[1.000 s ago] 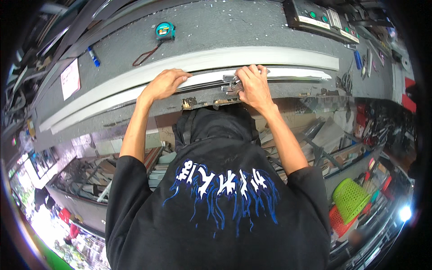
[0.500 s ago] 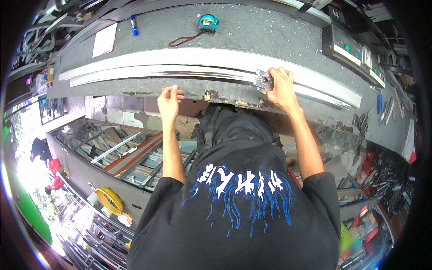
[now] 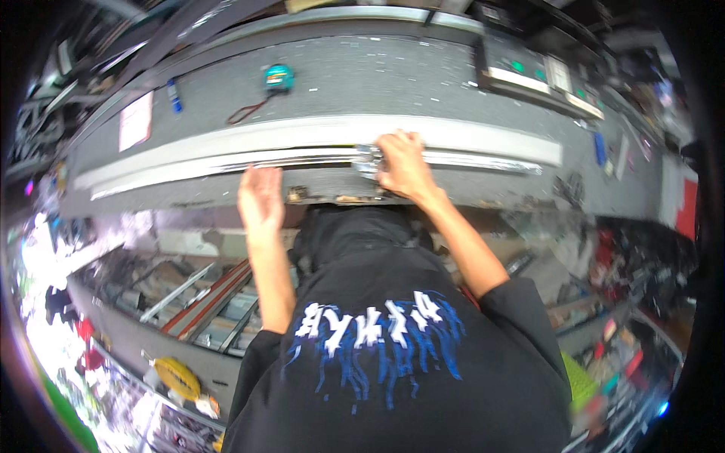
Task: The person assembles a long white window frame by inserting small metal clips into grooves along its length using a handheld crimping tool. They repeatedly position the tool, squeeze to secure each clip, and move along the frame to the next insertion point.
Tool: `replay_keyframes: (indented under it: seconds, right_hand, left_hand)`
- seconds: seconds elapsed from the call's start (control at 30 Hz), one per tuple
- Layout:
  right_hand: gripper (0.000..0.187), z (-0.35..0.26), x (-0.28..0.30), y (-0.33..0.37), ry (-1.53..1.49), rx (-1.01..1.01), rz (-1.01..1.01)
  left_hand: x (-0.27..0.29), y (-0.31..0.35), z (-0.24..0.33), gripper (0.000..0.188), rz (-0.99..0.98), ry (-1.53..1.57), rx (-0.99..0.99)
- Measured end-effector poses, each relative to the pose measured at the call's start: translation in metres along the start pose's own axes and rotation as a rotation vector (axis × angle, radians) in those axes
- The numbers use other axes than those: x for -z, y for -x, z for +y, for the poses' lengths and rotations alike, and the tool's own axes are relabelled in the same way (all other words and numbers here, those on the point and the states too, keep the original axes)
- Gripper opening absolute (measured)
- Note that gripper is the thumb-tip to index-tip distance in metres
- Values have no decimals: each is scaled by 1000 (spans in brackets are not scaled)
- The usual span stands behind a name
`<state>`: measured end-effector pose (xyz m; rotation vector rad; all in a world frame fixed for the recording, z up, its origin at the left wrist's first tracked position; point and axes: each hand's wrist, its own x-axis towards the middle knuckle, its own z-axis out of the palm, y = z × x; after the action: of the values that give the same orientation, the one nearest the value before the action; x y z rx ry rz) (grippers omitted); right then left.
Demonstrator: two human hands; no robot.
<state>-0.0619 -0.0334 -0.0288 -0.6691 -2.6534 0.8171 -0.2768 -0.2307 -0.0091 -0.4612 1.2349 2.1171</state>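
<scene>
On the grey workbench [image 3: 332, 68] lie two long strips side by side: a broad white strip [image 3: 302, 132] and, nearer me, a narrower shiny silver strip [image 3: 468, 160]. My right hand [image 3: 406, 167] is closed round a clear, shiny, roll-like piece [image 3: 366, 160] and holds it at the silver strip, right of the middle. Motion blur hides its exact kind. My left hand [image 3: 261, 198] is palm up at the near edge of the silver strip, fingers stretched out and holding nothing. Whether its fingertips touch the strip I cannot tell.
A teal tape measure [image 3: 279, 78] with a dark red wrist strap, a blue marker [image 3: 174, 97] and a paper sheet [image 3: 136, 121] lie beyond the strips. A control box with green buttons [image 3: 521, 79] stands at the back right. Below the bench is a rack of metal profiles [image 3: 196, 302].
My view has shifted, moving the bench leftward and lower in the picture. My left hand has turned palm up with fingers extended. The right hand still grips the clear piece at the strip.
</scene>
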Motion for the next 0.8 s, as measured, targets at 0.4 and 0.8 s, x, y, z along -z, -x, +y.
replay_keyframes:
  seconds: [0.4,0.8]
  right_hand:
    - [41,-4,5,5,-22,105,38]
    - [41,-1,18,5,-22,339,-100]
  left_hand:
    - [4,-3,-22,50,242,-110,-102]
    - [18,-18,-31,34,422,-314,-135]
